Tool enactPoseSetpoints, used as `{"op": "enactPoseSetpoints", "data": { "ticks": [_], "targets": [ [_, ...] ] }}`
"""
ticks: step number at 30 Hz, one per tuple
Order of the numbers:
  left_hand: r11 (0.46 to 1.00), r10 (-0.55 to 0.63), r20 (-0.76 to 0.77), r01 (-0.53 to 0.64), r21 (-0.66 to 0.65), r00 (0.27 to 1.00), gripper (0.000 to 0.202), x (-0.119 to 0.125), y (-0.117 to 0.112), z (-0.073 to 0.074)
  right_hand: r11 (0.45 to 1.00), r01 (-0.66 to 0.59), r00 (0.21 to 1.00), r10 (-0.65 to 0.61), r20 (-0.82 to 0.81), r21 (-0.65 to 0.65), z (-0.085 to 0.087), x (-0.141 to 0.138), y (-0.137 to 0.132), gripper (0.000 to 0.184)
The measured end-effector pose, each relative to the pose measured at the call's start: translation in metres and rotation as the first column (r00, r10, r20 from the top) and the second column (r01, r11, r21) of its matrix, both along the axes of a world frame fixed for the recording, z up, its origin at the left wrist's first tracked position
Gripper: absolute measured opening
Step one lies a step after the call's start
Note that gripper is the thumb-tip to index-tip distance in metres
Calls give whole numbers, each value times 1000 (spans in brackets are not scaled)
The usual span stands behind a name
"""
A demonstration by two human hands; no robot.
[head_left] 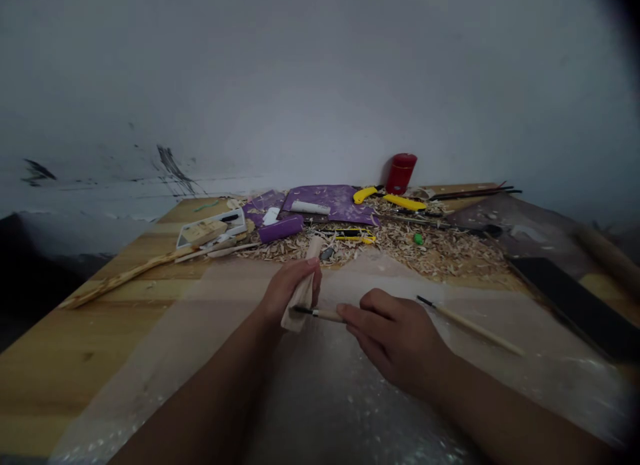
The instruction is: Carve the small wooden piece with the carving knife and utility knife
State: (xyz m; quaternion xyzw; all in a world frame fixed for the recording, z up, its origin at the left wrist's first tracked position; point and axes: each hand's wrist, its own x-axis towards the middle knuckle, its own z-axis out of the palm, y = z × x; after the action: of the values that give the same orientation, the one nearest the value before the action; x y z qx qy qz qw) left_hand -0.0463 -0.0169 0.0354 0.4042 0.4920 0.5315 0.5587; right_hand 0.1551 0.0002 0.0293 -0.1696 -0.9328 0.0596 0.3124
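Observation:
My left hand [287, 288] is closed around a pale wooden stick [306, 278], held tilted above a clear plastic sheet [320, 398]. My right hand [395, 335] grips a small carving tool [317, 312] with a light wooden handle; its dark tip touches the lower end of the wooden stick. A second tool [470, 326] with a light handle and dark tip lies on the sheet just right of my right hand.
Wood shavings [425, 248] are heaped behind my hands among yellow utility knives [403, 202], purple boxes [280, 229], a red cylinder [401, 173] and a long rough stick [130, 273]. A dark slab [575, 305] lies at the right. A white wall backs the wooden table [60, 358].

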Motion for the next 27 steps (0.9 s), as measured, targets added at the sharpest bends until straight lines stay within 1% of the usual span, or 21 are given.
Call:
{"op": "enactPoseSetpoints", "data": {
  "ticks": [2, 3, 7, 11, 12, 13, 15, 16, 18, 21, 23, 25, 27],
  "targets": [
    [998, -69, 59, 69, 7, 996, 36, -1, 2, -2, 1000, -4, 1000, 4, 5, 7, 1, -1, -3, 27],
    [996, -86, 76, 86, 5, 993, 36, -1, 3, -3, 1000, -3, 1000, 3, 6, 8, 1, -2, -4, 27],
    [992, -110, 49, 113, -49, 993, 35, 1, 4, -2, 1000, -24, 1000, 24, 12, -8, 3, -4, -5, 26],
    [981, -176, 9, 177, -76, 984, 34, 4, 1, 1, 991, -75, 997, 77, 12, -114, 3, -6, -4, 23],
    [983, -162, 5, 162, -85, 987, 34, 4, 1, 0, 986, -83, 997, 83, -4, -145, 3, -6, -3, 23],
    [988, -123, 1, 123, -90, 992, 35, 4, 1, 0, 981, -92, 996, 89, -26, -173, 3, -6, -3, 23],
    [997, -8, -11, 7, -81, 1000, 33, 4, 2, -2, 966, -119, 991, 101, -86, -228, 2, -6, -2, 24],
    [997, 50, -15, -51, -60, 999, 31, 4, 3, -3, 958, -133, 987, 104, -123, -255, 2, -6, -1, 24],
    [992, 123, 0, -123, 7, 992, 26, 5, 5, -4, 940, -147, 977, 91, -191, -306, 2, -7, 1, 25],
    [977, 161, 46, -165, 135, 986, 23, 9, 4, -2, 928, -108, 963, 9, -268, -357, 2, -8, 5, 24],
    [966, 158, 32, -162, 204, 987, 17, 15, 2, -1, 917, -58, 955, -65, -290, -396, 2, -8, 8, 23],
    [967, 146, 21, -147, 210, 989, 11, 22, -2, 1, 900, -7, 943, -139, -302, -435, 2, -8, 11, 22],
    [979, 133, 56, -140, 147, 990, 12, 28, -5, 3, 886, 24, 932, -187, -310, -464, 2, -8, 14, 22]
  ]
}}
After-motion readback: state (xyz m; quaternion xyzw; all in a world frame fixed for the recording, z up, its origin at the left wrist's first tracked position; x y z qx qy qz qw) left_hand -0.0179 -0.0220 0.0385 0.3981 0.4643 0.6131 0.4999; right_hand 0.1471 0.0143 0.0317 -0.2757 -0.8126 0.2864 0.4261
